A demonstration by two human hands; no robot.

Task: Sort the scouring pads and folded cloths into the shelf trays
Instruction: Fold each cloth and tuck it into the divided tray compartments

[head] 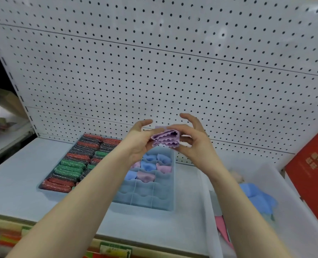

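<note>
a folded lilac cloth (166, 138) is up in the air between both hands, above the far end of the divided tray (170, 185). left hand (140, 140) pinches its left edge with thumb and fingers, index finger sticking out above. right hand (193, 141) grips the right side, thumb across the top and fingers curled underneath, index finger lifted off. the layered wavy edges of the cloth face the camera.

below that, the divided tray is pale blue with rows of small compartments. the back ones hold rolled blue cloths (149, 165) and pink cloths (145, 176), the front rows show only bare dividers. touching its left side is another tray packed with scouring pads (69, 169) standing on edge in red, green and dark speckled colours.

both trays sit on a pale blue shelf (15, 190) with a white pegboard (154, 71) behind it. to the right, a white bin (294, 211) holds loose blue and pink cloths, unfolded. a red carton (310, 170) leans at the far right edge. price labels (115, 250) run along the front lip of the shelf.
</note>
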